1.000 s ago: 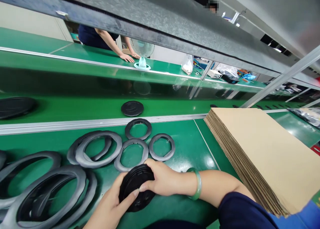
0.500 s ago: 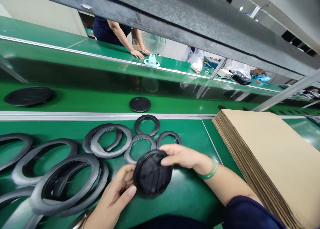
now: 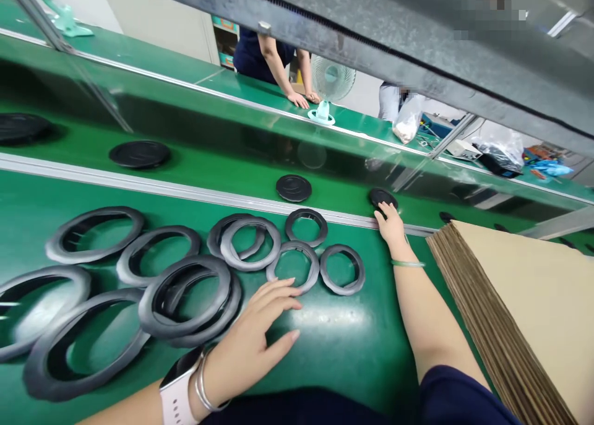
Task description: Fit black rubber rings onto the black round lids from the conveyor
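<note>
My right hand [image 3: 391,226] stretches out to the conveyor belt [image 3: 208,165], its fingers resting on a black round disc [image 3: 382,198] that lies there. My left hand [image 3: 257,335] lies open and flat on the green bench [image 3: 352,344], fingers spread, holding nothing, beside a stack of large black rings [image 3: 190,301]. Three small black rings [image 3: 342,269] lie just beyond its fingertips.
More black discs [image 3: 293,188] ride the belt further left. Several large black rings [image 3: 95,233] cover the bench's left side. A stack of flat cardboard sheets [image 3: 524,313] stands on the right. A metal beam [image 3: 371,35] runs overhead. Another person's hands [image 3: 304,98] rest on the far bench by a small fan [image 3: 327,85].
Both hands held the black disc over the bench. The right hand has carried it forward onto the belt, and the left hand has let go and lies flat.
</note>
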Demonstrator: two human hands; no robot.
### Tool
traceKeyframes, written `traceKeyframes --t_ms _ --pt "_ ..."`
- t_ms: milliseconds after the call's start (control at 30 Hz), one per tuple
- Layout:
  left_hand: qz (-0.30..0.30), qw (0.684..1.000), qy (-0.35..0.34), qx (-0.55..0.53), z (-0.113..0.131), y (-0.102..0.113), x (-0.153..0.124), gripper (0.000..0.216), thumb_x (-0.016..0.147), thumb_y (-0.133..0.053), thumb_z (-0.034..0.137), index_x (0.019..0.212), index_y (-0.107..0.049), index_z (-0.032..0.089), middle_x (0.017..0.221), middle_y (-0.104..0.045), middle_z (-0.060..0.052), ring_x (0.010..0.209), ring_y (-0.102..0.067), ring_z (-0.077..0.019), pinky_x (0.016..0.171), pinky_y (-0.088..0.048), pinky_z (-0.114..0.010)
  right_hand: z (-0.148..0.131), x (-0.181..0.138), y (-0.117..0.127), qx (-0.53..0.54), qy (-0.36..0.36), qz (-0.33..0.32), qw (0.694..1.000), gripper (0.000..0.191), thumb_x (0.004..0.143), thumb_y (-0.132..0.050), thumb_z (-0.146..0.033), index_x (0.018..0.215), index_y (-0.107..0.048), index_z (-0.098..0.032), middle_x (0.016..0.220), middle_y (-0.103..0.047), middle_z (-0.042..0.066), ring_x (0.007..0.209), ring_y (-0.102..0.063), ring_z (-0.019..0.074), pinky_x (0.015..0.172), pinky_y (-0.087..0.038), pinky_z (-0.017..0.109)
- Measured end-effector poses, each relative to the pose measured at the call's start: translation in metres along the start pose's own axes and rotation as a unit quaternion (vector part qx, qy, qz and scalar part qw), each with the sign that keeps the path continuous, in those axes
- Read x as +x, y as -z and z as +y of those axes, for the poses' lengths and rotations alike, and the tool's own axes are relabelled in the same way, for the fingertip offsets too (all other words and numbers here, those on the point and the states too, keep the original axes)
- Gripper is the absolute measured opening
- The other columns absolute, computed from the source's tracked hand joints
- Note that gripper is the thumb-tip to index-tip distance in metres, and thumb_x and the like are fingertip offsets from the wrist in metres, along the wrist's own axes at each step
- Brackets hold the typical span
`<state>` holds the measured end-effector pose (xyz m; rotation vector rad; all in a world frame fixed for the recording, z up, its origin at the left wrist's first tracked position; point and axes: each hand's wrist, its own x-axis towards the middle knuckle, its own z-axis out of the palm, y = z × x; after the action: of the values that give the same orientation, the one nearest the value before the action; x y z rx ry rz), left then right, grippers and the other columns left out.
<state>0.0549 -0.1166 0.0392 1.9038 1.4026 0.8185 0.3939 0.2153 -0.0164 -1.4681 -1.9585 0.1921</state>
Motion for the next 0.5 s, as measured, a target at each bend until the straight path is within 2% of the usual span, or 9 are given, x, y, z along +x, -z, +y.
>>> traceKeyframes --t_ms 67,167,267,367,433,500 --pt "-0.004 0.999 -0.002 0.045 -0.0020 -0.0031 0.0003 0.036 0.092 -0.053 0.023 0.127 -0.057 0.028 0.145 -0.049 -0.004 0.143 -0.032 -0.0275 0.120 -0.025 -0.056 0.0041 -0.0027 -0.0011 -0.002 0.009 0.012 1.000 0.040 0.090 -0.054 -0.035 0.120 -0.067 -0.012 0.136 -0.056 0.015 0.137 -0.039 0.0284 0.116 -0.028 0.050" --pt "-0.016 0.994 -0.014 0.108 -0.0054 -0.0082 0.0004 0.055 0.090 -0.048 0.013 0.142 -0.044 0.030 0.152 -0.041 -0.003 0.143 -0.031 -0.0258 0.122 -0.022 -0.054 0.0069 -0.0017 0.0002 0.002 0.011 0.029 1.000 0.037 0.089 -0.055 -0.036 0.114 -0.070 -0.012 0.129 -0.061 0.015 0.131 -0.047 0.0285 0.114 -0.033 0.049" --pt "-0.009 0.991 -0.011 0.136 -0.0067 -0.0093 0.0010 0.062 0.088 -0.052 0.011 0.146 -0.040 0.030 0.144 -0.048 -0.005 0.138 -0.039 -0.0272 0.120 -0.025 -0.054 0.0085 0.0007 0.0016 0.006 0.007 0.049 0.999 0.034 0.089 -0.055 -0.035 0.109 -0.072 -0.012 0.124 -0.064 0.016 0.126 -0.052 0.0290 0.111 -0.036 0.049" --pt "-0.017 0.992 0.004 0.128 -0.0062 -0.0063 0.0023 0.050 0.084 -0.062 0.018 0.132 -0.055 0.030 0.121 -0.060 -0.005 0.123 -0.050 -0.0283 0.120 -0.025 -0.055 0.0079 0.0016 0.0025 0.005 0.003 0.067 0.998 0.032 0.089 -0.055 -0.033 0.106 -0.072 -0.012 0.120 -0.066 0.016 0.122 -0.054 0.0286 0.110 -0.037 0.048" --pt "-0.050 0.993 0.001 0.104 -0.0063 -0.0046 0.0023 0.034 0.083 -0.065 0.023 0.116 -0.065 0.032 0.105 -0.063 -0.002 0.111 -0.056 -0.0257 0.122 -0.017 -0.056 0.0069 0.0020 0.0028 0.001 0.000 0.074 0.997 0.030 0.088 -0.056 -0.031 0.105 -0.072 -0.011 0.118 -0.066 0.017 0.121 -0.055 0.0278 0.110 -0.037 0.046" --pt "-0.069 0.996 0.005 0.051 -0.0075 -0.0043 0.0008 0.020 0.086 -0.064 0.030 0.106 -0.067 0.033 0.098 -0.063 0.000 0.105 -0.058 -0.0241 0.122 -0.011 -0.055 0.0067 0.0028 0.0027 -0.006 -0.005 0.077 0.997 0.029 0.088 -0.058 -0.029 0.106 -0.072 -0.011 0.119 -0.066 0.016 0.121 -0.054 0.0270 0.111 -0.037 0.044"
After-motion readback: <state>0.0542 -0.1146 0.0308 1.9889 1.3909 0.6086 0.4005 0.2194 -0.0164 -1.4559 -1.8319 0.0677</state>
